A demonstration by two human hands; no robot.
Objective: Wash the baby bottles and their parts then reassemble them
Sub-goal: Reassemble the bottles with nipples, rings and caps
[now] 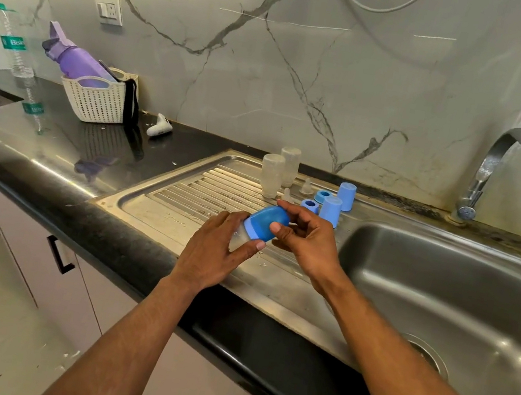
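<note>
Over the steel drainboard (183, 194) I hold a baby bottle with a blue cap (265, 222), tilted with the cap up and to the right. My left hand (218, 252) grips its clear body, and my right hand (307, 240) pinches the blue cap between thumb and fingers. Behind them, two clear bottle bodies (271, 175) (289, 166) stand upside down on the drainboard. Two clear teats (306, 186) (287, 195), two blue rings (323, 196) (310, 205) and two blue caps (346, 195) (330, 211) sit beside them.
The sink basin (444, 292) lies to the right, with the tap (503, 156) behind it. On the black counter at the left stand a white basket (95, 102) holding a purple bottle (74, 58), a plastic water bottle (15, 42) and a small white object (159, 127).
</note>
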